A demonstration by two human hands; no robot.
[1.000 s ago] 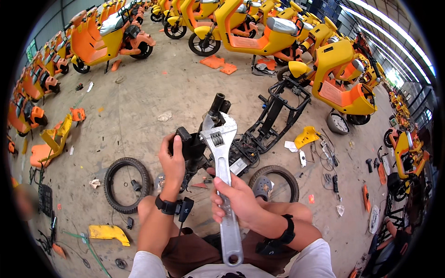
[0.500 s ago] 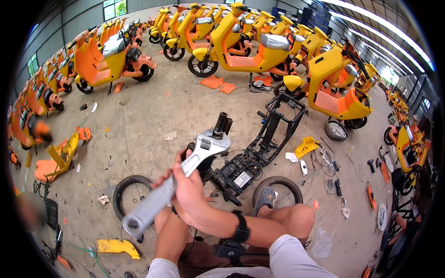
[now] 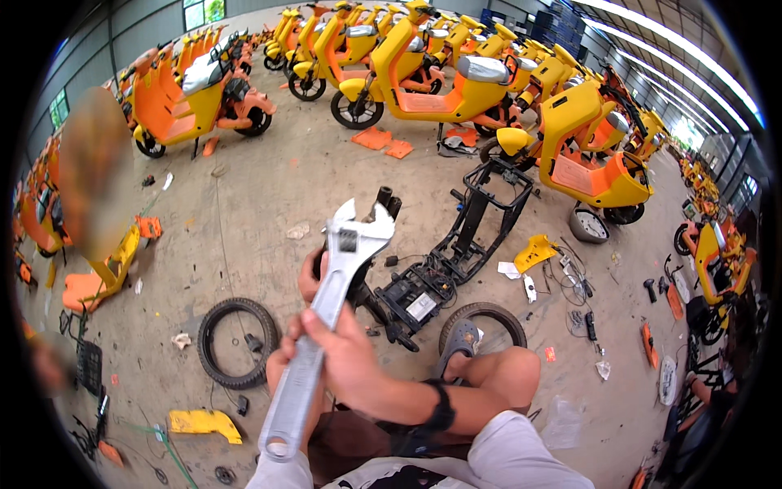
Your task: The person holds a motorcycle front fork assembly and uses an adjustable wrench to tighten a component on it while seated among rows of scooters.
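"Wrench [image 3: 331, 289], adjustable, silver metal, quantity one. Head view, sole view. Location?"

"Left of the black frame [image 3: 470, 224], raised above the floor [image 3: 269, 204]. Slanted: head upper right, holed handle end lower left, toward the wearer."

"Held by?"

"Right hand [image 3: 349, 354]: fingers wrapped round the mid-handle, thumb laid over it. Left hand [image 3: 309, 275]: behind the wrench, likewise left of the frame, fingers bent beside a black tubular part [image 3: 385, 196]. Mostly covered; whether they close on that part, I cannot tell."

"Jaws?"

"Standing apart. The tubular part shows behind them; contact cannot be told."

"Handling, estimated?"

"Probably heavy, weighted toward the head; stiff, not fragile. Smooth handle, liable to slip if oily. Best hold: lower handle for leverage, or close under the head for steadiness; skin kept clear of the jaws."

"Surroundings, relative to the frame?"

"Black tyre [image 3: 205, 342], flat, well to the left. Second tyre [image 3: 516, 330], near side, overlapped by a grey clog [image 3: 461, 342]. Yellow panel [image 3: 535, 254], near, to the right. Grey drum [image 3: 588, 226], farther right. Yellow-and-orange scooters [image 3: 423, 90], numerous, in rows beyond."
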